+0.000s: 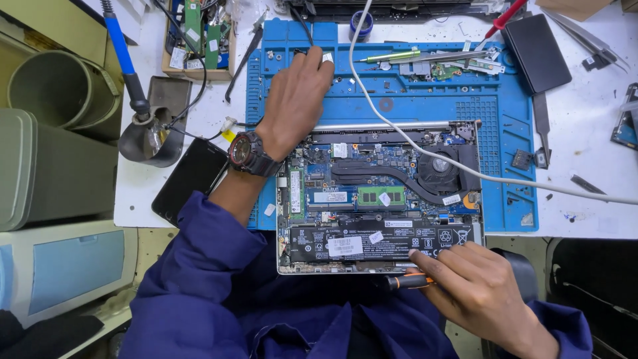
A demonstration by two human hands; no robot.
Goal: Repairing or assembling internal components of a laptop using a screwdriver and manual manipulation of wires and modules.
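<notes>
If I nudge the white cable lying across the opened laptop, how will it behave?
The white cable probably bends easily: it curves loosely from the top edge over the blue mat and past the fan. It looks thin and light, so a push would likely slide it rather than shift the laptop. It may drag across exposed board parts, so move it gently.

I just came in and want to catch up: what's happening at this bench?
A person in a dark blue work jacket has an opened laptop lying on a blue silicone repair mat, its circuit board, fan and long black battery exposed. The right hand holds a small orange-and-black screwdriver at the laptop's near edge by the battery. The left hand, with a black wristwatch, reaches to the mat's far trays. A white cable crosses the laptop.
</notes>
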